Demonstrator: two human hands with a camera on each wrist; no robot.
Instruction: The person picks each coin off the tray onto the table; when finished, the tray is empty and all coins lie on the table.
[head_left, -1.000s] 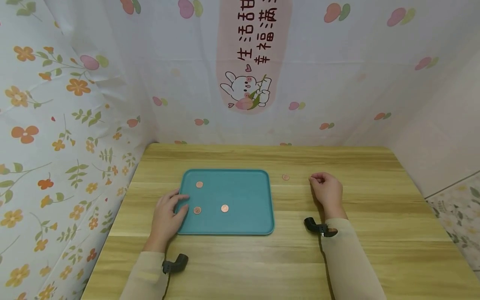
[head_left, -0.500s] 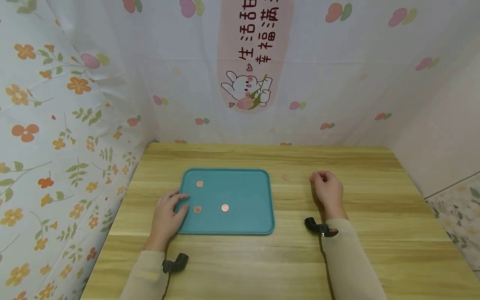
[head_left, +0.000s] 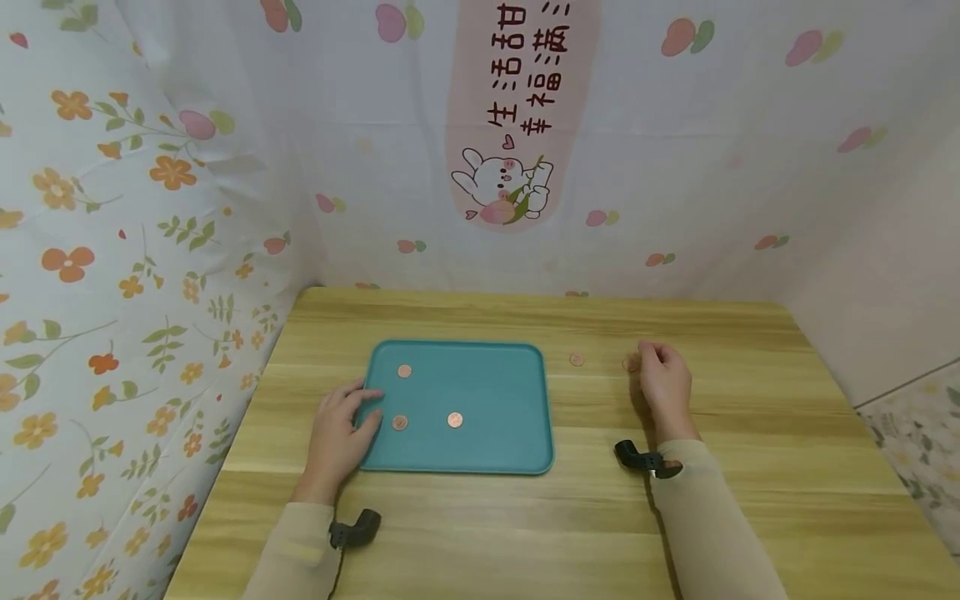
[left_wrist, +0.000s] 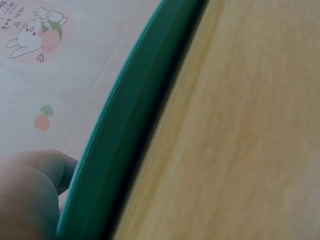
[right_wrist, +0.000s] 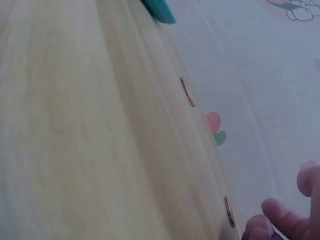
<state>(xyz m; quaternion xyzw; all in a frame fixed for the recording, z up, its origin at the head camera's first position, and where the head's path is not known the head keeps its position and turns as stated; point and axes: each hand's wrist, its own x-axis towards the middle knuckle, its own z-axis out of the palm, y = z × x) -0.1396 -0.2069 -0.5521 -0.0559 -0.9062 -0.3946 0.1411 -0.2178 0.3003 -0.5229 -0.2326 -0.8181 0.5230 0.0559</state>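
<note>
A blue-green tray lies on the table with three copper-coloured coins in it: one coin near its back left, another coin nearer the thumb, and a third coin towards the middle. My left hand rests on the tray's left edge, thumb and a finger reaching over the rim. To the right of the tray a coin lies on the wood. Farther right is one more coin, just beside the loosely bent fingertips of my right hand. The right wrist view shows these fingertips apart from that coin.
The wooden table ends at the back against a printed cloth. A flowered cloth hangs along the left side. Each forearm carries a small black wrist camera.
My right hand has drawn slightly right, off the coin its fingertips partly covered, and the coin now shows on the table. The left hand stays on the tray; the head view has shifted a little.
</note>
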